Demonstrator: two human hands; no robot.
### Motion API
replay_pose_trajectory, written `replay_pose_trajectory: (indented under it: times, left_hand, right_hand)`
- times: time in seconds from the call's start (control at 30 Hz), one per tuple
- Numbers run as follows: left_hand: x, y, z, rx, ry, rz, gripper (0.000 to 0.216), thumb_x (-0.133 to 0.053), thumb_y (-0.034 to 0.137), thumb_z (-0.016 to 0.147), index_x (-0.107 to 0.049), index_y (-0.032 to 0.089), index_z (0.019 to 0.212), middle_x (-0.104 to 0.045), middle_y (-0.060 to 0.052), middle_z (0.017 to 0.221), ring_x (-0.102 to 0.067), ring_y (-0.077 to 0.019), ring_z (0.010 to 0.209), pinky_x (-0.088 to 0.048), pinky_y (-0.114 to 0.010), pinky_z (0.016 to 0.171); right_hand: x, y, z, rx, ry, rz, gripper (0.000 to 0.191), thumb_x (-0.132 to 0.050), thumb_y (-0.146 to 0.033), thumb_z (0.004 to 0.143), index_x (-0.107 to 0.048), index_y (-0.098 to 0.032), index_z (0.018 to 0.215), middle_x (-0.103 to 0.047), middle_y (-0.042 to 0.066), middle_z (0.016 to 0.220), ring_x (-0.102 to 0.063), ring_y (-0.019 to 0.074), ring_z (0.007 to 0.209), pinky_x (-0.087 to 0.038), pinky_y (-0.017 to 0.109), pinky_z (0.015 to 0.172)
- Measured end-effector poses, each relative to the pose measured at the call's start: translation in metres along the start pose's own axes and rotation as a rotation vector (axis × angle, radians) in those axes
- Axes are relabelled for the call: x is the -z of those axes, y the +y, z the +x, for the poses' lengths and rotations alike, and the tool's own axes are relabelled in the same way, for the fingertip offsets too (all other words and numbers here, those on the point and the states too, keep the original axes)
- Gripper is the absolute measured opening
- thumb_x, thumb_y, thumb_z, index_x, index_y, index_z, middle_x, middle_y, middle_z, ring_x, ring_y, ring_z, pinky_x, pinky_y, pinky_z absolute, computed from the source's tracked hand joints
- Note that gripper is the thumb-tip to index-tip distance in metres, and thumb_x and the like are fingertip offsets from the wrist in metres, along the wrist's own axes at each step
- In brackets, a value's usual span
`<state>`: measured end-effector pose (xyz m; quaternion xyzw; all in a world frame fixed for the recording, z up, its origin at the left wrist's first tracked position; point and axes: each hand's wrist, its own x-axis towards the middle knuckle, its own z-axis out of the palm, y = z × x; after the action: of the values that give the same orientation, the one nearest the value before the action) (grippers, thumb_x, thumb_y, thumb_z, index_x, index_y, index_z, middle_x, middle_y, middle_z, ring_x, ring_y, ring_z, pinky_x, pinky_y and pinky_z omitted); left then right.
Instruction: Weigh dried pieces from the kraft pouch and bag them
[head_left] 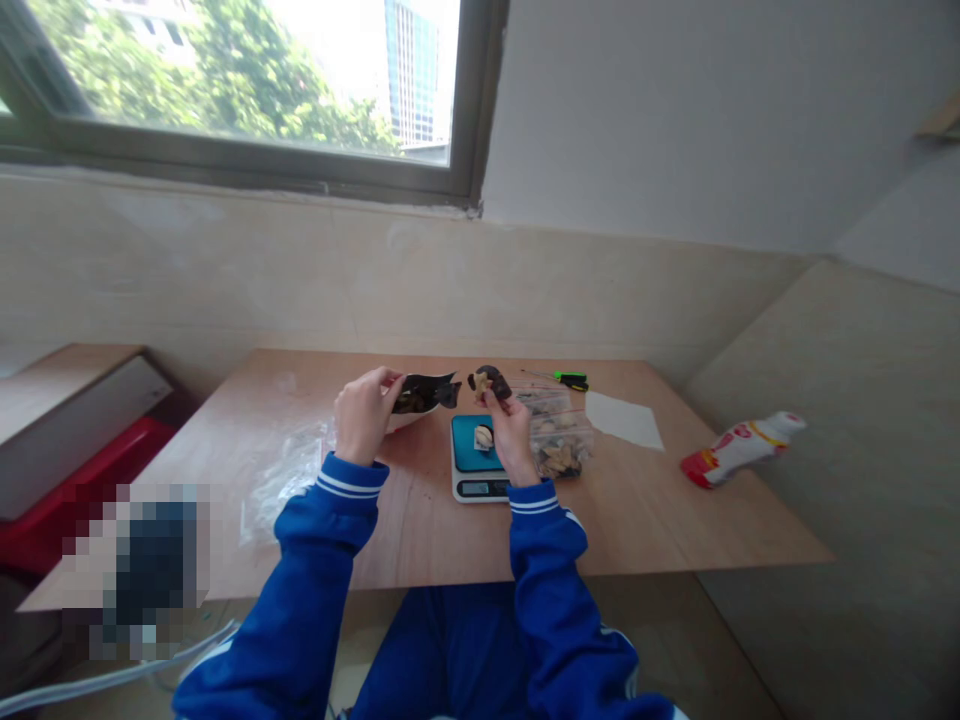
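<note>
While left hand (363,412) fingers pinch a dark bag (424,392), right hand (510,430) fingers pinch a dark snack piece (489,381) above the scale (474,468); container (559,435) just right.

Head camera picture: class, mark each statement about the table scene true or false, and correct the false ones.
1. The left hand holds a dark open packet. True.
2. The kitchen scale has a red platform. False: it is teal.
3. The right hand holds a dark piece above the scale. True.
4. The screwdriver lies at the near table edge. False: it lies at the far edge.
5. The white and red bottle stands upright. False: it lies on its side.
</note>
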<state>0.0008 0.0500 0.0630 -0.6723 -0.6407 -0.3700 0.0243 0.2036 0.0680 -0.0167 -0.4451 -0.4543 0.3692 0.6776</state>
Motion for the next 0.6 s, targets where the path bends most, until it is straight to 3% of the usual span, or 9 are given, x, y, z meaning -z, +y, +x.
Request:
replay_pose_trajectory:
  times: [0.07, 0.2, 0.33, 0.47, 0.6]
  left_hand:
    - [0.000, -0.001, 0.006, 0.028, 0.008, 0.022, 0.024, -0.053, 0.040, 0.084, -0.071, 0.023, 0.084, -0.073, -0.004, 0.082, -0.067, -0.0224, 0.077, -0.042, -0.028, 0.062]
    - [0.000, -0.005, 0.012, 0.057, 0.028, 0.043, 0.026, -0.053, 0.042, 0.083, -0.071, 0.024, 0.084, -0.073, -0.004, 0.081, -0.067, -0.0228, 0.076, -0.042, -0.028, 0.062]
    - [0.000, -0.008, 0.014, 0.065, 0.032, 0.048, 0.028, -0.052, 0.044, 0.083, -0.071, 0.024, 0.085, -0.073, -0.005, 0.080, -0.066, -0.0227, 0.075, -0.041, -0.028, 0.062]
    - [0.000, -0.009, 0.014, 0.084, 0.041, 0.035, 0.027, -0.053, 0.044, 0.083, -0.070, 0.024, 0.085, -0.073, -0.004, 0.083, -0.066, -0.0224, 0.076, -0.041, -0.028, 0.062]
    - [0.002, -0.014, 0.016, 0.077, 0.079, 0.009, 0.029, -0.050, 0.045, 0.085, -0.070, 0.024, 0.086, -0.073, -0.003, 0.084, -0.066, -0.0216, 0.077, -0.041, -0.028, 0.062]
  right_hand:
    - [0.015, 0.011, 0.006, 0.017, 0.044, -0.030, 0.041, -0.062, -0.047, 0.075, -0.067, -0.014, 0.098, -0.072, 0.007, 0.088, -0.067, 0.0169, 0.077, -0.052, 0.032, 0.075]
    - [0.052, 0.037, 0.011, 0.044, 0.024, -0.325, 0.046, -0.056, -0.053, 0.077, -0.067, -0.011, 0.093, -0.072, 0.009, 0.081, -0.066, 0.0198, 0.075, -0.052, 0.034, 0.070]
    - [0.081, 0.051, 0.010, 0.085, -0.032, -0.502, 0.036, -0.062, -0.048, 0.074, -0.068, -0.013, 0.080, -0.068, 0.008, 0.078, -0.061, 0.0212, 0.076, -0.050, 0.035, 0.074]
    - [0.094, 0.056, 0.003, 0.134, -0.105, -0.656, 0.023, -0.059, -0.037, 0.078, -0.068, -0.016, 0.077, -0.064, 0.008, 0.082, -0.058, 0.0209, 0.079, -0.047, 0.035, 0.077]
    - [0.098, 0.065, -0.003, 0.149, -0.166, -0.777, 0.022, -0.054, -0.032, 0.081, -0.067, -0.014, 0.082, -0.061, 0.009, 0.085, -0.058, 0.0212, 0.080, -0.048, 0.035, 0.076]
